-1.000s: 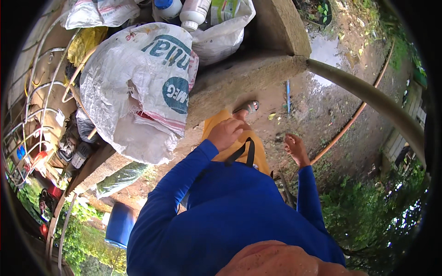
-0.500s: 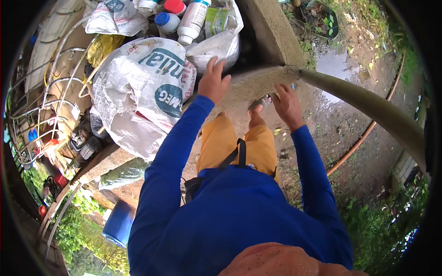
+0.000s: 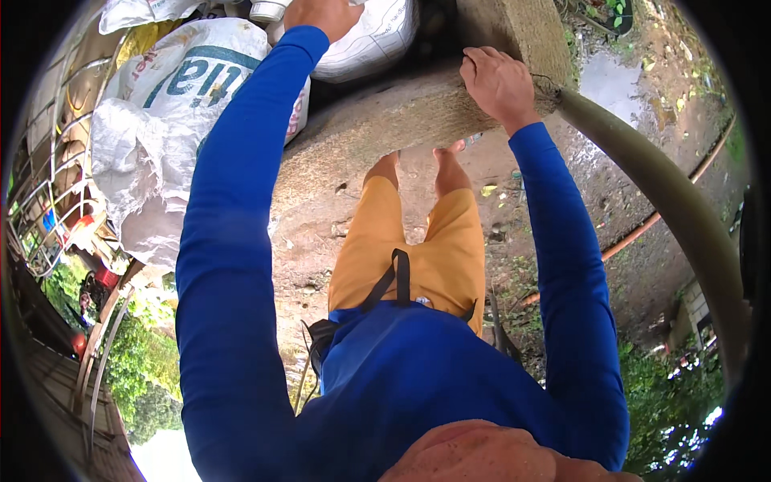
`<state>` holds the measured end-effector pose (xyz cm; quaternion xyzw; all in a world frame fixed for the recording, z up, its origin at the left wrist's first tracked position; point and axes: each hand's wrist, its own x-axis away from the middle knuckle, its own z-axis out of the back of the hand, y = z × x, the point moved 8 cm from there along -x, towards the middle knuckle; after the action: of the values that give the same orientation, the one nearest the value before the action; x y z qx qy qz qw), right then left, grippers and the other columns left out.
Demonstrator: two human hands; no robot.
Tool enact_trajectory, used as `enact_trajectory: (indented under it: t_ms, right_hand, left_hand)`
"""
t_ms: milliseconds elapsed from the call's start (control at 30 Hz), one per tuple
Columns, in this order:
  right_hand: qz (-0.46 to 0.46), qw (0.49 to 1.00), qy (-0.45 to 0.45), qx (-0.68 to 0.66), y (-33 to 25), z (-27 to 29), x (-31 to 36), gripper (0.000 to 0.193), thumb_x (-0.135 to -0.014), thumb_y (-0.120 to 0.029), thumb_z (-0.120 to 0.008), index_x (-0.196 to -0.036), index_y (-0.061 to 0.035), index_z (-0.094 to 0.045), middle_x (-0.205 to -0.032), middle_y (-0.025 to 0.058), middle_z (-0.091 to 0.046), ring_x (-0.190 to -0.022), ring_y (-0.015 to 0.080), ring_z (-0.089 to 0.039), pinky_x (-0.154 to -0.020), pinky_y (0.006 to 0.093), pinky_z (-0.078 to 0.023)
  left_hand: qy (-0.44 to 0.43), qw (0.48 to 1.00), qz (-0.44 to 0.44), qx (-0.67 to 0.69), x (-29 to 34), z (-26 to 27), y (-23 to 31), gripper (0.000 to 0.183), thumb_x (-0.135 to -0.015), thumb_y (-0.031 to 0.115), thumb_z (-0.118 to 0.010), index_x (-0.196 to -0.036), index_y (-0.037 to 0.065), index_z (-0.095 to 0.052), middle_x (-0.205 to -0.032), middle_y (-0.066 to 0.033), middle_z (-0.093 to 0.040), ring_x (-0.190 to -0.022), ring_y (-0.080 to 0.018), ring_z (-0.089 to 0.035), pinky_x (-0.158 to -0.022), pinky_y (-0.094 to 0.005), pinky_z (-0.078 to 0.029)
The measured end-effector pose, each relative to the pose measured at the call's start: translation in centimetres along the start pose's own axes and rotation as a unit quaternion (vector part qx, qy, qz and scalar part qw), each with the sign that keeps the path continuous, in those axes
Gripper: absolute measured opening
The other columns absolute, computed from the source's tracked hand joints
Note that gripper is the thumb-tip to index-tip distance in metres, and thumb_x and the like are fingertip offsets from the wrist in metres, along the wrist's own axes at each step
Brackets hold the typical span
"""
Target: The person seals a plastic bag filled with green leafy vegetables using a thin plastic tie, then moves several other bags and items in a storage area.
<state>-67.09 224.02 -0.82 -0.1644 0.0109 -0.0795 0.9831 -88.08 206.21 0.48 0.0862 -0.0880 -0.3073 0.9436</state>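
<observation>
White plastic sack (image 3: 365, 48), bulging and cut off at the top of the view, is sitting just beyond the rough ledge (image 3: 385, 112). My left hand (image 3: 325, 16) is right up against it from what I can see, also past the ledge, but the fingers run out of frame so I honestly can't tell if they've got hold of anything. Right hand (image 3: 499, 87) is over the ledge's right end, back up, fingers bent with the tips tucked out of sight, so no idea whether it's gripping the edge or just resting. Off the ledge's left end there's a big woven sack (image 3: 148, 128) with green print, kinda crumpled, plus a white bottle (image 3: 267, 10) beyond it. Curved pole (image 3: 658, 169) runs off the ledge's right end, puddle (image 3: 610, 80) to the right of the ledge, my orange shorts (image 3: 434, 233) on the near side.
</observation>
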Motion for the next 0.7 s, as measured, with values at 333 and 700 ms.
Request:
enact_trajectory:
  t_ms: [333,700]
  right_hand:
    - [0.008,1.000,-0.014,-0.010,-0.9,-0.3,-0.8,0.021,-0.091,-0.026,-0.060,-0.094,-0.0107,-0.074,-0.090,0.0066,-0.074,-0.085,0.0291,-0.070,-0.080,0.0438,-0.055]
    - [-0.016,0.999,-0.023,-0.045,0.1,1.3,-1.2,0.015,-0.087,-0.022,-0.062,-0.084,-0.0096,-0.070,-0.081,0.0074,-0.068,-0.080,0.0294,-0.068,-0.072,0.0449,-0.054]
  left_hand:
    - [0.026,0.996,-0.045,-0.077,-2.5,3.6,-7.6,0.025,-0.086,0.031,-0.069,-0.096,0.008,-0.072,-0.092,-0.0174,-0.073,-0.088,-0.0390,-0.070,-0.079,-0.0512,-0.054]
    - [-0.007,0.997,0.059,0.049,-6.0,9.2,-11.4,0.070,-0.077,0.048,-0.084,-0.126,0.004,-0.062,-0.112,-0.0235,-0.068,-0.103,-0.0373,-0.067,-0.090,-0.0458,-0.053]
